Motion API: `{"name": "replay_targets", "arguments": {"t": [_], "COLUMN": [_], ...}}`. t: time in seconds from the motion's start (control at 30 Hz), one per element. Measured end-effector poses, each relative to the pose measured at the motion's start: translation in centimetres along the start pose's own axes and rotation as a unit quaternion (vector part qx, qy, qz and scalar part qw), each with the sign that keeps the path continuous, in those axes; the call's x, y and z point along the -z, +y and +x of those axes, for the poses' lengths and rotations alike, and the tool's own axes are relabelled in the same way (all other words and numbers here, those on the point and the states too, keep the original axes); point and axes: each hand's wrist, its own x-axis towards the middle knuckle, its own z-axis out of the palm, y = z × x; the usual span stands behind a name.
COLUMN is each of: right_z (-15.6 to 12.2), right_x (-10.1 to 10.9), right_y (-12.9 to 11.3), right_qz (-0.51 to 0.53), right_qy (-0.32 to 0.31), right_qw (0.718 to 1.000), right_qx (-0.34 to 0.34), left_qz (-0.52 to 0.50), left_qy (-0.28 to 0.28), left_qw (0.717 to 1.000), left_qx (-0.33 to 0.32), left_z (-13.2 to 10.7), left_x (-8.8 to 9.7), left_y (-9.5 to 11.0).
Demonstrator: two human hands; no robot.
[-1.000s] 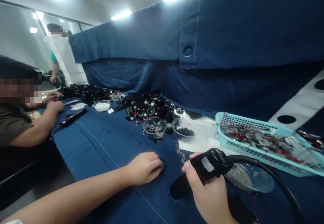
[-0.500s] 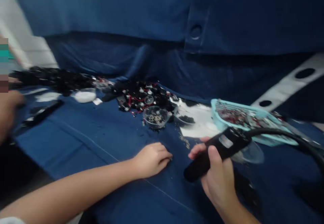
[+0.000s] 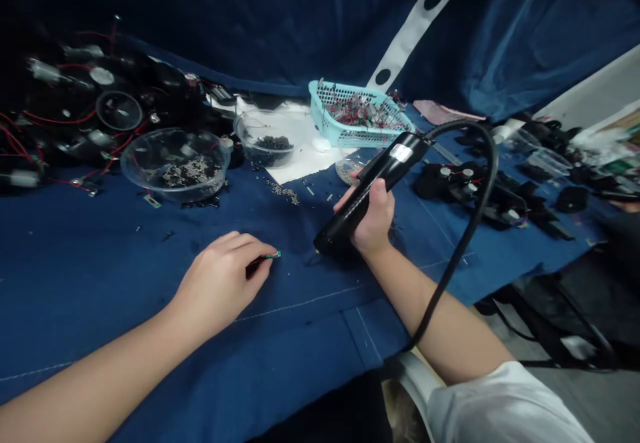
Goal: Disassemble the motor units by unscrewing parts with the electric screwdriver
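Left hand [image 3: 220,283] was pinching a tiny green-tipped part [image 3: 274,255] between thumb and fingertips, just above the blue cloth [image 3: 125,309] and resting close against it. Just to its right, right hand [image 3: 373,219] was wrapped firmly around a black corded handheld tool [image 3: 385,179], with the tool's tip angled down toward the cloth. Farther ahead of left hand sat a clear bowl [image 3: 135,163] of tiny metal bits [image 3: 190,173], and well beyond right hand stood a light-blue plastic basket [image 3: 325,96] of wired parts [image 3: 360,111].

Dim, fairly sharp view; edges bowed, corners perhaps underexposed.
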Motion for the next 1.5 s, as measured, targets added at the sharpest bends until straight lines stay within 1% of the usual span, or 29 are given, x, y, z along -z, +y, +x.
{"name": "replay_targets", "arguments": {"t": [0.07,0.13,0.2,0.27,0.37,0.47,0.6,0.7,0.8,0.97,1.03,1.17,1.3,1.4,1.47,1.5], "right_z": [0.2,0.5,0.4,-0.1,-1.6,-2.8,-3.1,-2.8,-2.8,-2.7,-2.7,-2.8,-2.4,-2.2,-2.4,-2.6], "right_x": [-0.6,-1.2,-1.6,-2.0,-2.5,-2.8,-2.8,-2.9,-3.2,-3.4,-3.4,-3.4,-3.4,-3.4,-3.4,-3.3], "right_y": [0.1,0.0,-0.3,-0.9,-1.8,-2.2,-2.1,-2.1,-2.3,-2.4,-2.4,-2.6,-3.0,-3.4,-3.8,-4.0], "right_qz": [-0.015,0.001,0.035,0.053,0.033,-0.009,-0.080,-0.087,-0.060,0.016,0.018,-0.018,0.000,0.067,0.124,0.141], "right_qy": [0.050,0.084,0.106,0.109,0.086,0.054,0.040,0.045,0.044,0.054,0.060,0.057,0.007,-0.043,-0.063,-0.065], "right_qw": [0.999,0.996,0.994,0.991,0.990,0.991,0.986,0.983,0.984,0.984,0.984,0.986,0.982,0.971,0.963,0.963], "right_qx": [-0.006,-0.001,0.016,0.052,0.105,0.124,0.140,0.157,0.161,0.171,0.168,0.158,0.190,0.227,0.229,0.219], "left_qz": [0.006,0.020,0.028,0.033,0.040,0.042,0.050,0.049,0.041,0.033,0.028,0.020,0.009,0.003,-0.007,-0.010], "left_qy": [-0.007,-0.010,-0.013,-0.015,-0.018,-0.026,-0.016,-0.012,-0.012,-0.009,-0.012,-0.016,-0.022,-0.043,-0.057,-0.061], "left_qw": [1.000,1.000,1.000,0.999,0.999,0.999,0.999,0.999,0.999,0.999,0.999,0.999,0.998,0.996,0.994,0.993], "left_qx": [0.004,0.003,-0.003,-0.002,0.005,0.009,-0.008,-0.012,-0.004,0.014,0.018,0.032,0.057,0.077,0.094,0.104], "left_z": [0.3,0.5,0.7,0.7,0.7,0.9,0.8,0.6,0.5,0.7,0.8,1.0,1.3,1.5,1.6,1.6], "left_x": [0.1,0.2,0.1,0.2,0.4,0.7,0.9,0.9,0.8,0.8,0.9,1.0,0.9,1.0,1.2,1.3], "left_y": [0.1,0.1,0.2,0.3,0.5,0.8,0.8,0.6,0.4,0.4,0.5,0.7,0.9,0.6,0.4,0.3]}}
